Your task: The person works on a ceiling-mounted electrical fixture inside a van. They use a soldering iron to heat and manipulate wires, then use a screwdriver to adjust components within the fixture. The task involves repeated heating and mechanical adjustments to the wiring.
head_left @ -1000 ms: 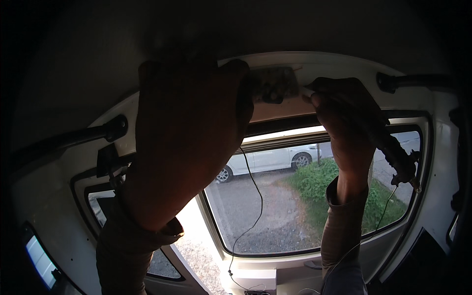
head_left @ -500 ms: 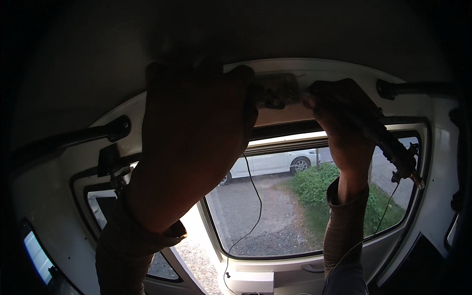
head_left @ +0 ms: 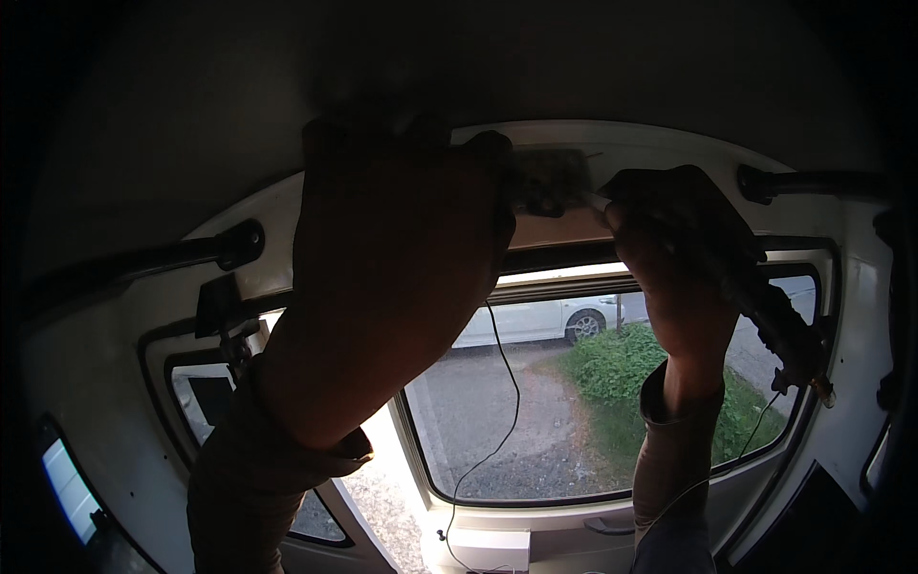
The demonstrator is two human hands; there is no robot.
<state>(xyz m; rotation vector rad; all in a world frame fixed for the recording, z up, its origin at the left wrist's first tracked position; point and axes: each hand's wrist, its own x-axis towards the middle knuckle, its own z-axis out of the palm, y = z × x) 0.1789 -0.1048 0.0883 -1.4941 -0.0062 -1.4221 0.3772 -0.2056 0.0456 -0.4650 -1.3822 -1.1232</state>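
My left hand (head_left: 406, 220) is raised to the dark ceiling, its back toward me. The fingers are curled and mostly lost in shadow, so what they grip cannot be made out. By its thumb side is a small pale, see-through-looking block with dark parts (head_left: 564, 177), blurred and dim, in front of the panel above the window. My right hand (head_left: 679, 225) is closed round a dark, thick pen-like tool (head_left: 779, 311), which slants down to the right and ends in a brass-coloured piece. A pale tip (head_left: 597, 200) at its fingers points at the block. A thin wire (head_left: 760, 421) hangs from the tool's lower end.
Black grab bars (head_left: 143, 258) stick out at left and right. Another thin wire (head_left: 516, 392) dangles before the large window (head_left: 507, 411). Outside are a white car (head_left: 521, 320) and green bushes (head_left: 612, 368). A white box (head_left: 488, 550) sits below the window.
The view has shifted slightly. My left hand is a little farther right, and the tool in my right hand has tilted more downward; its pale tip shows more clearly beside the block.
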